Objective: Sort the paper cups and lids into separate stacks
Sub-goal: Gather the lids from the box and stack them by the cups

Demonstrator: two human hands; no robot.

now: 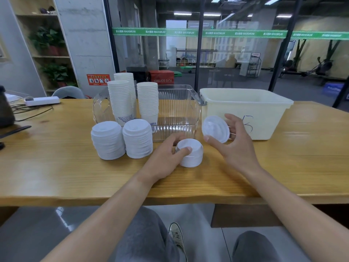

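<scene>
Sorted: three cup stacks (pixel 132 99), two lid stacks (pixel 122 140) on surface (pixel 56 157). Unfinished: upturned cup (pixel 190 154) pinched in left hand (pixel 166 157); single lid (pixel 215 129) gripped in right hand (pixel 236 140), unstacked.

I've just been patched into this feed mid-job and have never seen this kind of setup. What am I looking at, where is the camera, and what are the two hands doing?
There is no machine here: a seated person works with bare hands, and the single picture comes from a camera worn on their head, looking forward and down.

On the wooden table stand two lid stacks, with tall cup stacks behind them. Further right are a clear bin and a milky plastic tub.

The left hand grips a short white stack standing on the table; whether it is cups or lids is hard to tell. The right hand holds a single lid in the air, pinched at its edge, in front of the tub.
</scene>
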